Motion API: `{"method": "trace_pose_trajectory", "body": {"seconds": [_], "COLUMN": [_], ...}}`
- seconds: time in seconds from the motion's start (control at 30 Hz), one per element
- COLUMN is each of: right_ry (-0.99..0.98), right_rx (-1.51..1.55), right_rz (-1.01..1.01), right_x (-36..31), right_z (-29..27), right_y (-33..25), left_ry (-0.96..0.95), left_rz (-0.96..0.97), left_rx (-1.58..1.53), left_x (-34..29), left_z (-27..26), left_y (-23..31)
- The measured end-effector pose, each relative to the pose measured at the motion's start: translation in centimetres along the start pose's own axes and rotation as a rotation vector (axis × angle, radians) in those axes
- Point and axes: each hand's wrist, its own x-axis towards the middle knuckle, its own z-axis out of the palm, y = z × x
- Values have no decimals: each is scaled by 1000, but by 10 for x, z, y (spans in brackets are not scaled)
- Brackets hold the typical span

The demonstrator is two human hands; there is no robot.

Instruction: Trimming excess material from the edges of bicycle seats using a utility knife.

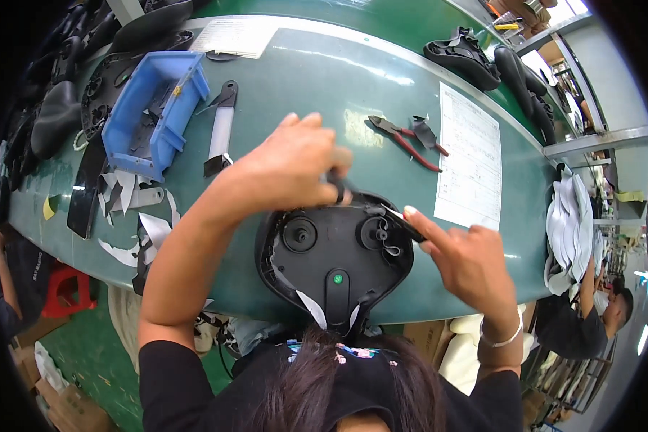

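Observation:
A black bicycle saddle (331, 252) lies upside down at the table's near edge, showing its underside with round fittings and a green dot. Pale strips (312, 308) stick out along its narrow end. My left hand (306, 165) is closed over the far rim, slightly blurred, around a dark piece I cannot identify. In my right hand (468, 263) is a slim tool (403, 222) with a dark handle and a bright metal edge; it points at the rim's far right. My right index finger is stretched along it.
A blue bin (181, 119) with dark scraps stands at left, beside a knife-like tool (222, 129). Offcuts (151, 230) lie nearer. Red-handled cutting pliers (407, 140) and a paper sheet (469, 158) lie at right. More saddles (461, 57) sit behind. Another person (583, 317) is at far right.

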Motion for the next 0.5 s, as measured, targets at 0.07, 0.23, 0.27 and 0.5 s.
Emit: {"method": "trace_pose_trajectory", "body": {"seconds": [0.07,0.23,0.27,0.5], "right_ry": [-33,-21,-48,84], "right_rx": [131,206,110,391], "right_rz": [-91,-196,-143,116], "right_x": [12,20,6,-71], "right_z": [-4,-3,-2,51], "right_y": [7,1,-8,-43], "left_ry": [146,341,475,956], "left_rz": [229,-262,-286,202], "left_rx": [-300,-1380,-1472,-1608], "left_x": [6,3,0,-24], "left_z": [16,8,2,-37], "left_y": [-8,0,-5,-28]}}
